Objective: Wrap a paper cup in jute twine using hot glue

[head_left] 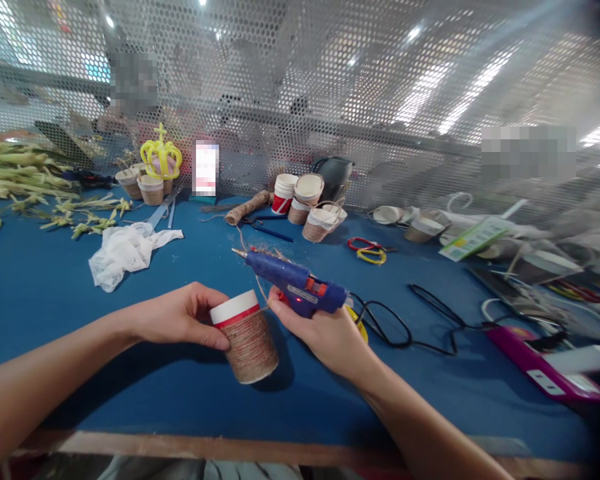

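My left hand grips a paper cup, tilted just above the blue table. Brown twine is wound around most of its side, leaving a red band and a white rim bare. In my right hand is a blue hot glue gun with a small red light on, its nozzle pointing left above the cup. A strand of twine runs from the cup up past the gun to a twine bundle behind it. The right fingertips are close to the cup's side and partly hidden by the gun.
Several cups stand at the back, with red-and-yellow scissors nearby. A white cloth lies left, near dried husks. A black cord trails right toward a purple power strip. A perforated metal screen borders the table.
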Demonstrator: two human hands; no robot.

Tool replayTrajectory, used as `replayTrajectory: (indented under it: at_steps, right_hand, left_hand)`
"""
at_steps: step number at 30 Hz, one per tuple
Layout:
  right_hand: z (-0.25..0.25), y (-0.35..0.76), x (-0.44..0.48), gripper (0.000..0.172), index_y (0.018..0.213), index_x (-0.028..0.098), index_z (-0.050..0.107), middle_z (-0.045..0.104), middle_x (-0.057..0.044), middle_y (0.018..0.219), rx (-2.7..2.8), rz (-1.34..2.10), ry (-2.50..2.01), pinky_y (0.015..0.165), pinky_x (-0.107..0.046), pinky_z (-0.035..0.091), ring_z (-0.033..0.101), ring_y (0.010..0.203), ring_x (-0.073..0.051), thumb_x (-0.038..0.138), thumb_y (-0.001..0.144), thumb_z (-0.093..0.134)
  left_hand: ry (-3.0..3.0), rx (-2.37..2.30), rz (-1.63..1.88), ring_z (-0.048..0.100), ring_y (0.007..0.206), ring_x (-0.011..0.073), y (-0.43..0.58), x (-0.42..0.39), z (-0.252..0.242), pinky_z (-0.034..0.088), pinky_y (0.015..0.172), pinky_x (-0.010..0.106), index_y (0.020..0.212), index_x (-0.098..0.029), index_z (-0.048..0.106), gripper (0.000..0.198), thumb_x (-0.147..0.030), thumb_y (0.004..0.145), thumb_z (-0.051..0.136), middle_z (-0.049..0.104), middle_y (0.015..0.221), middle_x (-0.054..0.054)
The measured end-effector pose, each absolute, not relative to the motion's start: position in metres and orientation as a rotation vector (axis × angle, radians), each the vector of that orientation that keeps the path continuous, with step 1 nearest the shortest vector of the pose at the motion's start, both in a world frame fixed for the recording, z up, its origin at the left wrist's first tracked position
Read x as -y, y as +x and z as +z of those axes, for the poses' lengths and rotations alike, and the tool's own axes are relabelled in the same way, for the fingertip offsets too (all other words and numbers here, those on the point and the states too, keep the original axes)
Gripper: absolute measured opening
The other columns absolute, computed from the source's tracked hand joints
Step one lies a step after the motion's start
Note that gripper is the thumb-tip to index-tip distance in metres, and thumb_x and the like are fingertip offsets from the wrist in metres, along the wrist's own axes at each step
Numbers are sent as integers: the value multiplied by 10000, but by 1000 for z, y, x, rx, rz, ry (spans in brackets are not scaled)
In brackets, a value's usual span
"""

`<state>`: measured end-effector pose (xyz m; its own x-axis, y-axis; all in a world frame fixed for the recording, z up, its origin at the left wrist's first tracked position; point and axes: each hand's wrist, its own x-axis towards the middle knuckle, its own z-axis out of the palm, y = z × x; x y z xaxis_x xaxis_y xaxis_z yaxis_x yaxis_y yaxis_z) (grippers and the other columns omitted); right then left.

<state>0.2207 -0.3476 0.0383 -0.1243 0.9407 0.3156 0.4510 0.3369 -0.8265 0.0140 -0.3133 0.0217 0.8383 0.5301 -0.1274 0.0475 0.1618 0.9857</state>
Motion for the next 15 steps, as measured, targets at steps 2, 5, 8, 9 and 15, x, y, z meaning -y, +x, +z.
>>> replayTrajectory:
  at_steps: [2, 5, 8, 9, 15]
  right_hand:
    - [39, 220, 348, 56, 709, 202, 571, 667, -14, 770, 1741, 712, -1246, 714, -278, 513, 628, 714, -150, 227, 706, 520]
    - [38, 219, 349, 62, 697, 194, 583, 650, -14, 729, 1796, 687, -1275, 717, -280, 505, 607, 682, -147, 219, 710, 528]
    - [35, 218, 348, 79, 697, 191, 579, 643, -24, 722, 1763, 692, -1219, 730, -288, 500, 599, 672, -149, 229, 722, 513]
    - [34, 219, 347, 83, 705, 191, 577, 645, -27, 732, 1751, 705, -1193, 732, -291, 500, 601, 676, -151, 235, 726, 510]
    - [30, 227, 341, 128, 770, 182, 607, 660, -34, 762, 1685, 815, -1235, 751, -333, 489, 616, 734, -169, 297, 759, 553]
  left_hand:
    - [1391, -511, 374, 623, 717, 122, 14, 314, 22, 478, 710, 210, 887, -96, 662, 190, -122, 699, 669, 705, 810, 38]
    - [1409, -529, 382, 627, 728, 133, 13, 315, 23, 480, 721, 221, 884, -92, 666, 198, -122, 688, 675, 708, 818, 44]
    - [1437, -533, 381, 627, 738, 142, 13, 315, 23, 482, 727, 229, 881, -90, 667, 200, -130, 685, 676, 708, 824, 47]
    - [1450, -530, 379, 627, 740, 144, 13, 315, 23, 482, 726, 231, 882, -89, 666, 200, -133, 687, 673, 709, 824, 48]
    - [1604, -544, 412, 625, 766, 157, 14, 314, 25, 480, 743, 244, 868, -102, 663, 179, -171, 703, 651, 709, 841, 46]
